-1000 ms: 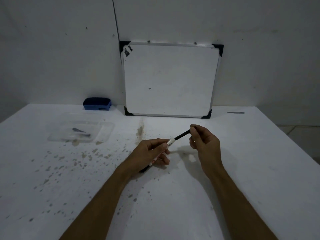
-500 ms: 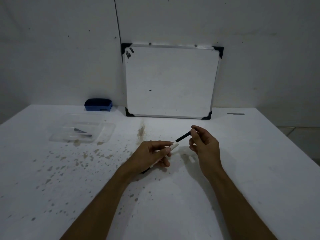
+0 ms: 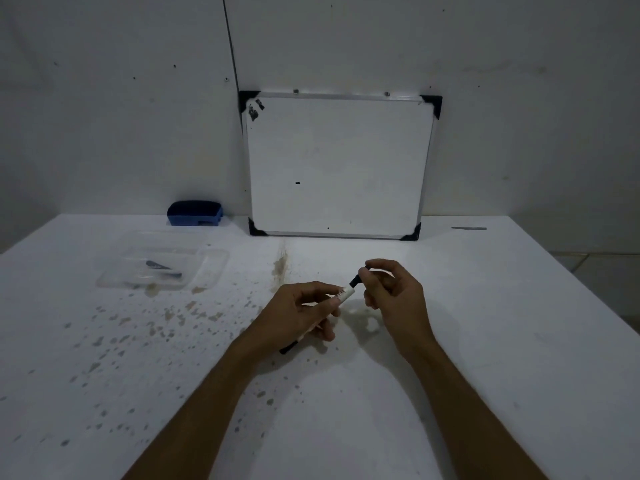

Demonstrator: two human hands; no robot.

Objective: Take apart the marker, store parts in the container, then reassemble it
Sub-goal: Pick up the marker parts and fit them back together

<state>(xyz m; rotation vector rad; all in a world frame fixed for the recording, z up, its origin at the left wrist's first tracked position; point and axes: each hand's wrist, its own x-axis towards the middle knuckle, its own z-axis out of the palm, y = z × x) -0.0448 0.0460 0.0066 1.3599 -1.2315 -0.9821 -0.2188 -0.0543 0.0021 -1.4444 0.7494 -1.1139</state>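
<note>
Left hand (image 3: 294, 313): you have it curled round the marker (image 3: 346, 293). It holds the white barrel low over the counter (image 3: 502, 323), open mouth pointing up and away from you.
Right hand (image 3: 398, 296): thumb and fingertip pinch the far end of the ink stick (image 3: 355, 281), just beyond the barrel's mouth.
Hands: close together, not touching, joined only by that stick.
Marker, looks: white barrel with faint print near the mouth and a black tail end poking out under your left palm.
Ink stick, looks: thin, black and straight. Only a short stretch shows between the mouth and your fingers.
Handling: both pieces look very light. The barrel is likely stiff, smooth plastic that can roll in your fingers. The stick is probably softer and inky, so a hard squeeze may bend it or stain you.
Where to hold: keep the barrel gripped mid-body and the stick by its very tip, in line with the barrel.
Container (image 3: 114, 277): clear tray, well off to your left, with a dark part (image 3: 161, 266) lying inside.
Beyond: blue eraser (image 3: 195, 213) and whiteboard (image 3: 339, 164) stand against the back wall.
</note>
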